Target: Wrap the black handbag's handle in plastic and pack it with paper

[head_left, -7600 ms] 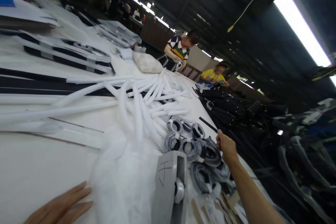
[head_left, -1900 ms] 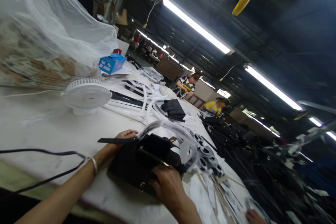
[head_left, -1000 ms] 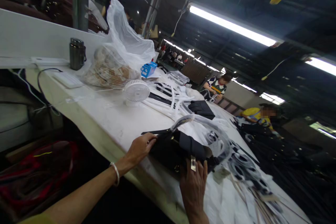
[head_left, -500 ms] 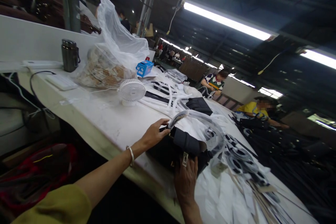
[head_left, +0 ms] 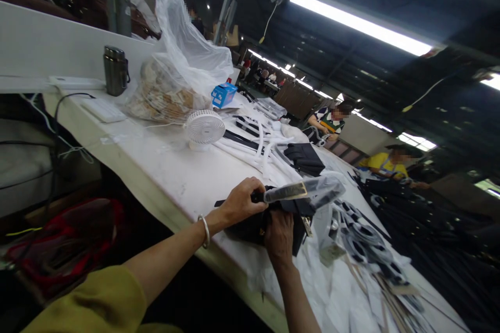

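A black handbag (head_left: 246,229) lies near the table's front edge, its gold-coloured clasp (head_left: 307,226) hanging at the right. Its handle (head_left: 289,192), wrapped in clear plastic, lies over the top. My left hand (head_left: 244,200), with a bangle at the wrist, is closed on the bag's upper edge beside the handle's left end. Against the bag's front is my right hand (head_left: 279,239), its fingers reaching in below the handle. Their tips are hidden, so I cannot tell whether they grip anything.
A white fan (head_left: 205,127), a blue box (head_left: 224,95), a plastic sack (head_left: 172,83) and a dark flask (head_left: 115,70) stand on the table (head_left: 164,161). Grey and black strips (head_left: 363,239) lie to the right. Two co-workers sit beyond, near a pile of black material (head_left: 414,223).
The handle has swung from standing up to lying lower across the bag. The flap and clasp have shifted right, and my right hand's fingers have moved up into the bag's top. The view has shifted slightly.
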{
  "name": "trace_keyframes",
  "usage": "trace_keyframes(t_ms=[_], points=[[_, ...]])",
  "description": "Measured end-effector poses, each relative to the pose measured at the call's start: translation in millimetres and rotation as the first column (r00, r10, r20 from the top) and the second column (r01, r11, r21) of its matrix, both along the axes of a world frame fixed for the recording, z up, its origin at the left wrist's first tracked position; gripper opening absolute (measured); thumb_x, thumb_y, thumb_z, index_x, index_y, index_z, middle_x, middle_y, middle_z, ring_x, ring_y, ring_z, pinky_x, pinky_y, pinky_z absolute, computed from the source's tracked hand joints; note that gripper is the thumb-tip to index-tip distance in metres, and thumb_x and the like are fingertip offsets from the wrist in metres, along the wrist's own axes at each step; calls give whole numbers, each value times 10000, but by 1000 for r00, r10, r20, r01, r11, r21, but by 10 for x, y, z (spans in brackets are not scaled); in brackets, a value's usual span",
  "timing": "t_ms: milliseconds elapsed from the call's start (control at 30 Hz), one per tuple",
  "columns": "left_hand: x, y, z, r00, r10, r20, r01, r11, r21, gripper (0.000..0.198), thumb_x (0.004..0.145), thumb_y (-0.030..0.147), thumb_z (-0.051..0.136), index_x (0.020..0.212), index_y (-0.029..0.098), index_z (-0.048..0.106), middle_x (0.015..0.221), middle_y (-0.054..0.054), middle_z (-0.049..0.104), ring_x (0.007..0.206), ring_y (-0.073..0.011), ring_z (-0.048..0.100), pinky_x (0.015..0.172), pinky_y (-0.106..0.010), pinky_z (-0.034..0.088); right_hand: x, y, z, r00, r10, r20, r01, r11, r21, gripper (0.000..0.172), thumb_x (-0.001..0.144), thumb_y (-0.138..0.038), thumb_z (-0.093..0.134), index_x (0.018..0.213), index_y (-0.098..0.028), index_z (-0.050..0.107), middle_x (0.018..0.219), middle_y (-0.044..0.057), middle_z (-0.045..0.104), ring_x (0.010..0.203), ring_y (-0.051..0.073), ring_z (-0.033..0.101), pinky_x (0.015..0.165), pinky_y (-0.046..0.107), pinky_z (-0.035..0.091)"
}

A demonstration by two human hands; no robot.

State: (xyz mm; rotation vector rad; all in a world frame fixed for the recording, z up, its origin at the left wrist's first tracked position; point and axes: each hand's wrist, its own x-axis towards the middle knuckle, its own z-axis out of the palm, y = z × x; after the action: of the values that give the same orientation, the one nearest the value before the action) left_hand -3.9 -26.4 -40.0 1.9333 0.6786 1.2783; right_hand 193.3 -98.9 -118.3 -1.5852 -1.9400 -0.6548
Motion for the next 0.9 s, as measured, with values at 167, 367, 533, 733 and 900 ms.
trace_keyframes(t_ms=[167,367,533,733,900], points=[[34,19,-39,996,86,9,-86,996,-16,203,682,147,703,818,202,563,826,20,555,811,-170,530,730,-285,422,-42,174,28,998,42,-46,-44,998,-42,247,862,-120,433,1011,-158,627,938,100,628,1064,304,541,1069,590,345],[12,21,-107,995,79,60,-76,996,-51,173,742,196,729,868,201,609,885,-1,602,885,-186,551,796,-306,432,-96,125,6,976,23,-215,-28,999,-21,387,824,-102,379,1148,-171,580,1168,123,600,1224,305,476,1060,592,356],[-83,9,-108,993,-16,120,27,996,-90,134,801,199,679,932,213,662,936,-16,648,952,-195,582,881,-321,437,-145,-84,240,843,-65,-534,-1,992,-123,350,826,-202,462,1143,-210,609,1201,91,590,1138,259,543,989,457,439],[-180,50,-1,986,-69,154,96,980,-177,216,842,187,563,1034,204,662,1034,-46,671,990,-200,607,912,-319,468,-180,-93,346,771,-69,-632,-55,983,-174,265,820,-276,525,1023,-221,687,1156,73,613,1146,261,537,1014,441,413],[-169,38,59,993,-82,90,89,993,-76,291,828,259,634,1117,224,632,1076,-47,650,1020,-214,594,925,-328,464,-286,-69,249,811,-41,-584,-35,993,-117,276,824,-209,495,1031,-222,678,1117,71,642,1150,258,536,1017,450,415]])
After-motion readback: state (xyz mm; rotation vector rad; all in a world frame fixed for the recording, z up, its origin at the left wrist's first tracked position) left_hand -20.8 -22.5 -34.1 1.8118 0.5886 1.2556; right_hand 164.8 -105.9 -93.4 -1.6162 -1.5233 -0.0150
